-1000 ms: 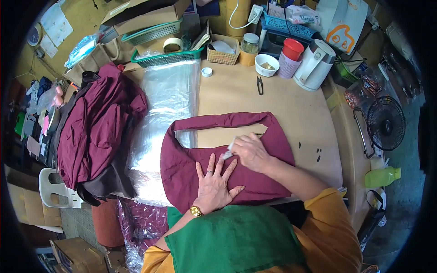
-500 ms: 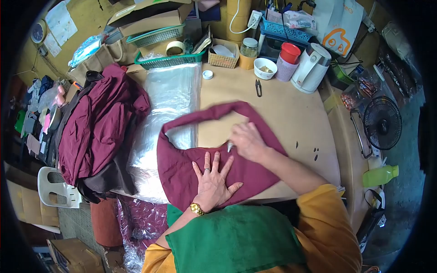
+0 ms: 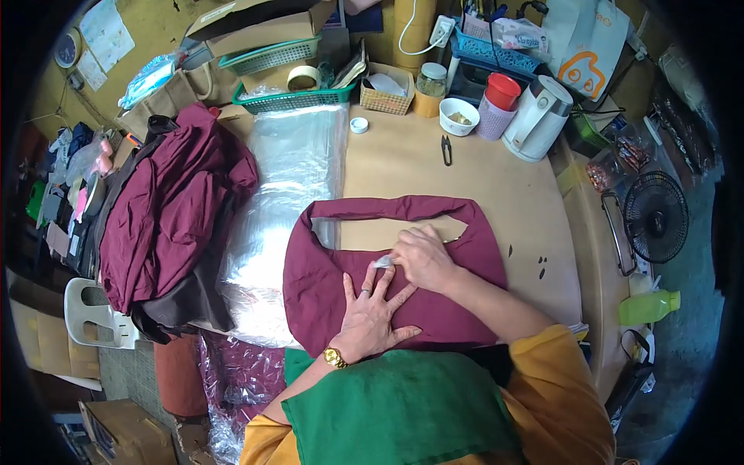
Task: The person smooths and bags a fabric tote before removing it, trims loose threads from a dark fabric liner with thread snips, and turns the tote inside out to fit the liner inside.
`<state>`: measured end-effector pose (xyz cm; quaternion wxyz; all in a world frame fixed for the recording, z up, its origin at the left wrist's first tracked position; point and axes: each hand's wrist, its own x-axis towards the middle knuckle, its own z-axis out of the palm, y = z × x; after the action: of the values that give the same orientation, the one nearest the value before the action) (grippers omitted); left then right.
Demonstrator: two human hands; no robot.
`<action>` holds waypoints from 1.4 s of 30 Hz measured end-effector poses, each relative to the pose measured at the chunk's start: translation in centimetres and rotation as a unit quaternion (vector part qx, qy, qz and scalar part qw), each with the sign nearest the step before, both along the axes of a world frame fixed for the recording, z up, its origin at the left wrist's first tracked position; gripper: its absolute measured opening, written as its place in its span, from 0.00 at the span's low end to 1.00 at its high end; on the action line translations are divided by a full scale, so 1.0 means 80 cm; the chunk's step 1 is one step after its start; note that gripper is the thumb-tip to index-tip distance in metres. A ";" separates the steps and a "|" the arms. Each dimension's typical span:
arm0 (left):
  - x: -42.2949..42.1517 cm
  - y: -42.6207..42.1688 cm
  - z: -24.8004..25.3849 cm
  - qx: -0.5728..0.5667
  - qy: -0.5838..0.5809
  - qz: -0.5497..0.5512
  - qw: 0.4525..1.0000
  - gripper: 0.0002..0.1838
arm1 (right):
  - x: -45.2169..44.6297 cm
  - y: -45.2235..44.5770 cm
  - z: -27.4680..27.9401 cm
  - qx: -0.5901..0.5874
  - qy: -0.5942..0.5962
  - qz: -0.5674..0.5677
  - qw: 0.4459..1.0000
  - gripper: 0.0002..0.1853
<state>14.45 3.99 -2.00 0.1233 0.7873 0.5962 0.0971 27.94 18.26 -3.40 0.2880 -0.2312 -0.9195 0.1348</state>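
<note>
A maroon shoulder bag (image 3: 310, 298) lies flat on the table in front of me, its wide strap forming a loop toward the far side. My left hand (image 3: 368, 319) rests on the bag's front with the fingers spread. Beside its fingertips, my right hand (image 3: 422, 260) is closed around a small white wad (image 3: 382, 262), perhaps cloth or tissue, at the bag's upper edge. Part of the wad is hidden in the fingers.
Clear plastic bags (image 3: 298, 178) lie left of the shoulder bag, beside a heap of maroon fabric (image 3: 178, 209). Thread snips (image 3: 446, 150), a small white cap (image 3: 359, 125), a white bowl (image 3: 457, 124) and a kettle (image 3: 539, 116) stand or lie farther back.
The bag has turned and shifted slightly right, and its strap now lies straighter across the far side. My right hand has moved down and closer to my left fingertips with the white wad.
</note>
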 end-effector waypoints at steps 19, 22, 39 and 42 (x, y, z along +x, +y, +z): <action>0.002 -0.001 0.001 -0.006 -0.004 0.013 1.000 0.45 | -0.008 0.005 0.009 0.055 -0.140 -0.030 0.988 0.01; 0.002 0.001 0.002 -0.028 0.023 0.020 0.999 0.46 | -0.050 -0.003 -0.002 0.024 -0.085 -0.018 0.996 0.02; -0.004 -0.007 0.003 0.019 0.023 0.018 0.999 0.48 | -0.003 0.000 0.013 0.028 -0.108 -0.127 0.986 0.03; -0.018 0.007 0.011 0.005 -0.055 0.047 0.997 0.47 | 0.026 0.015 -0.010 -0.106 0.110 -0.191 0.970 0.07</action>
<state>13.02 4.53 -1.15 0.1468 0.7528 0.6241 0.1489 30.05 19.45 -4.16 0.3818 -0.4152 -0.8014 0.1989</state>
